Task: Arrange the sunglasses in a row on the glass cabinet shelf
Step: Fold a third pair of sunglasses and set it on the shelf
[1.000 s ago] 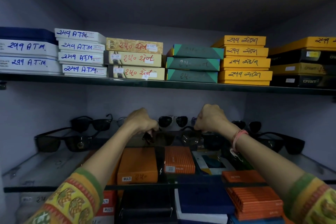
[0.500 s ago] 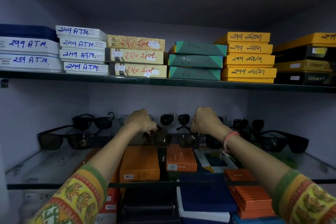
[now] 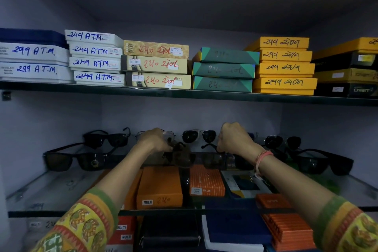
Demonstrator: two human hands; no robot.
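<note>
Both my hands reach onto the glass shelf (image 3: 51, 188) and hold one pair of brown-lensed sunglasses (image 3: 194, 158) between them. My left hand (image 3: 155, 140) pinches its left end and my right hand (image 3: 235, 139) grips its right end. The pair hovers just above the glass at the shelf's middle. Black sunglasses (image 3: 75, 159) lie at the front left, another black pair (image 3: 108, 139) behind them. Aviators (image 3: 198, 135) stand at the back centre. More dark pairs sit at the right (image 3: 327, 162) and back right (image 3: 283, 141).
An upper glass shelf (image 3: 184, 94) carries stacks of labelled boxes, white (image 3: 94, 63), beige (image 3: 157, 65), teal (image 3: 225, 70) and yellow (image 3: 284, 65). Under the sunglasses shelf lie orange (image 3: 159, 186), striped (image 3: 206, 182) and blue boxes (image 3: 235, 225). Cabinet walls close both sides.
The view has shifted slightly; both hands keep hold of the brown pair and have moved a little closer together and lower toward the glass.
</note>
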